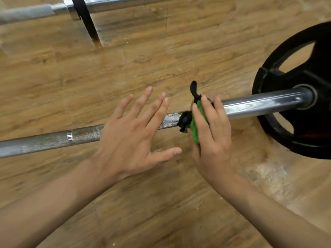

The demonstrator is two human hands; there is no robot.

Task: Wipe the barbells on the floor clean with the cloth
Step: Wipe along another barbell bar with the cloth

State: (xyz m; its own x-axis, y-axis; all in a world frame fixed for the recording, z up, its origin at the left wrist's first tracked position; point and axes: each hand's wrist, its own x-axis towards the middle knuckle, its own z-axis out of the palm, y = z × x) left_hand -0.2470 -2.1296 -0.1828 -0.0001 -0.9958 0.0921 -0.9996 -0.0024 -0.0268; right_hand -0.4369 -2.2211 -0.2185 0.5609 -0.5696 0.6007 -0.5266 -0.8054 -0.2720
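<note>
Presses green-and-black cloth (194, 123) onto barbell (265, 103), bunched beneath right hand (213, 140) and its fingers (207, 113) — draped over it, thumb curled under. Holds left hand (132, 133) splayed wide above the knurled shaft, gripping nothing — wooden floor (161, 59) beneath.

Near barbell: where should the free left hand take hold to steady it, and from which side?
Likely best: wrap the left hand from above over the knurled shaft of the near barbell, left of the green cloth. The bar lies crosswise in front, the knurling gives purchase, and the right hand and black plate crowd the smooth sleeve.
</note>
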